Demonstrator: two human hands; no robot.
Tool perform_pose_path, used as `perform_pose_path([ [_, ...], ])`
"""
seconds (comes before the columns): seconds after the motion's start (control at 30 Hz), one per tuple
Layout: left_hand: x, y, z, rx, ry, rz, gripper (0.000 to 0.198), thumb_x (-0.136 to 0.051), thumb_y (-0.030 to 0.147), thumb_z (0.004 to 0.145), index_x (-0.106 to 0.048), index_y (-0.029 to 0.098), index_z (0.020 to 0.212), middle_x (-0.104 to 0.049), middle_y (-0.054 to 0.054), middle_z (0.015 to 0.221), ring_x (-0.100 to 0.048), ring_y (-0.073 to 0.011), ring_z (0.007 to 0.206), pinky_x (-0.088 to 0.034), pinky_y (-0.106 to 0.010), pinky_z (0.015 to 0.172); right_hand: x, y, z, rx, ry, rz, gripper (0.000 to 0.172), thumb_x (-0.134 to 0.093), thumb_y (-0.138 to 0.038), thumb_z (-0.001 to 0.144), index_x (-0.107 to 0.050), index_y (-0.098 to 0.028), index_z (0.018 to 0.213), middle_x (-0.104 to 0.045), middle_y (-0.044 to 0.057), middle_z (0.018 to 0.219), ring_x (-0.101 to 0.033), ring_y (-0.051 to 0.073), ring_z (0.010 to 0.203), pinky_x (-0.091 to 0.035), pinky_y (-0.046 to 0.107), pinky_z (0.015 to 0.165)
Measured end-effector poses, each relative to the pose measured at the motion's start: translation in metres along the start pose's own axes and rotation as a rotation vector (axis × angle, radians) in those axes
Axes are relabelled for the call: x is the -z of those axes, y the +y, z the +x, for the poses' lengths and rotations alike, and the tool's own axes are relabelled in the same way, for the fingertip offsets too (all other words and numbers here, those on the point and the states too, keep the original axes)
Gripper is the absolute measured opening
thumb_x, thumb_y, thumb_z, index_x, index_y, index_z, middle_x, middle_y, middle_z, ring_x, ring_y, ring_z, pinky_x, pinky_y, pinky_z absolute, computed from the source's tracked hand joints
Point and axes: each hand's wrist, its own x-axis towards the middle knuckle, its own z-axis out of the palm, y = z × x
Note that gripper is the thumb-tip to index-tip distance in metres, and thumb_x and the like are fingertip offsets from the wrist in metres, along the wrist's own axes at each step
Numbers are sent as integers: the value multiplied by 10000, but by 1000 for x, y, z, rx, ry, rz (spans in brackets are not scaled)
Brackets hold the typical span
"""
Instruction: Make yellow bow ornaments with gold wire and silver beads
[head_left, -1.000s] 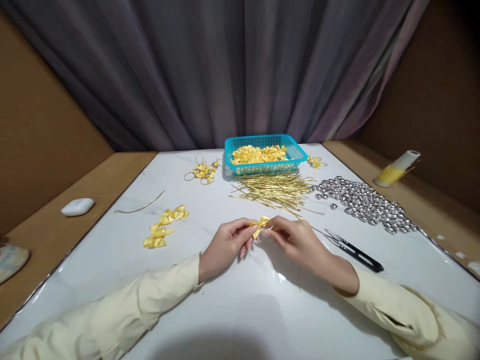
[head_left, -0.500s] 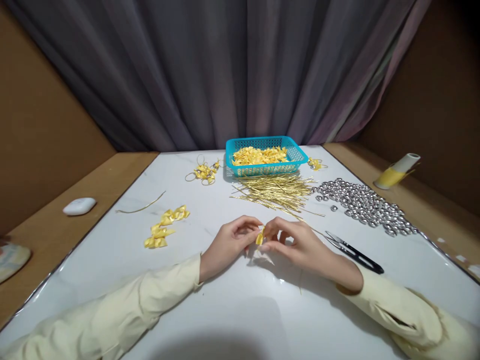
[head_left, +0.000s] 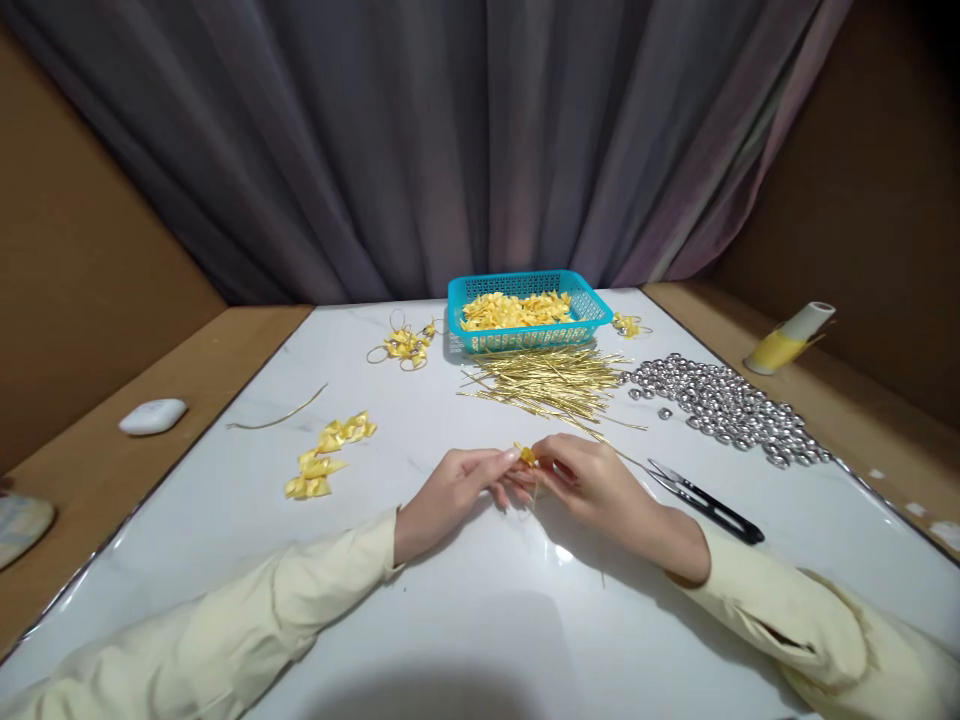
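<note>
Between my fingertips at the middle of the table is a small yellow ribbon bow (head_left: 525, 455). My left hand (head_left: 461, 492) pinches it from the left, thumb on top. From the other side my right hand (head_left: 592, 485) closes thumb and fingers at the bow, and a thin gold cord hangs below the fingers. How the cord passes through the bow is too small to tell. Several loose yellow ribbon bows (head_left: 315, 474) lie left of my hands. Beyond my hands is a pile of gold cords (head_left: 547, 382). Black thread snips (head_left: 709, 500) rest beside my right wrist.
A turquoise basket (head_left: 536, 338) of yellow bows stands at the back. Silver beads (head_left: 727, 405) spread at the right. Bow-and-cord pieces (head_left: 407, 345) lie at back left. A white oval object (head_left: 152, 416) and a yellow-wrapped tube (head_left: 789, 338) sit on the side ledges.
The bow has turned and risen slightly in my fingers. My left thumb now lies over it, and my right fingers have drawn together. The view has shifted a little.
</note>
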Motion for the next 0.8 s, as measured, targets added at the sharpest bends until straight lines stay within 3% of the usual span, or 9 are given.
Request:
perform_pose_path([
  [0.2,-3,9,-1,-4,65,152,309,-502,329,831,-606,122,625,-589,-14,627,-513,-124,636,-405,-238,659,5,-9,-2,302,10,-402,249,-372,-121,883,-543,-144,704,-530,32,613,-442,146,571,-266,269,500],
  [0.3,-3,8,0,17,55,133,284,-497,278,829,-601,124,614,-586,-14,623,-507,-125,635,-398,-235,656,9,-9,-2,372,-10,-427,241,-376,-110,882,-571,-131,741,-538,38,612,-450,152,573,-276,273,493],
  [0.57,1,4,0,51,-55,40,298,-442,283,856,-636,88,742,-653,-92,731,-556,-145,632,-412,-251,596,19,3,5,-40,117,181,179,-458,-228,878,-572,-148,765,-593,22,639,-519,111,561,-383,214,535],
  [0.67,0,5,-1,56,-130,80,319,-424,303,872,-602,97,705,-641,-83,685,-551,-134,593,-404,-249,570,20,2,9,-118,18,217,182,-448,-274,884,-552,-160,788,-569,11,660,-503,112,582,-366,212,534],
  [0.8,0,4,-3,51,-195,110,314,-415,316,884,-587,98,737,-640,-84,697,-545,-132,599,-411,-260,599,15,0,11,-72,-148,269,196,-416,-275,898,-518,-163,773,-543,1,682,-484,104,597,-358,205,553],
])
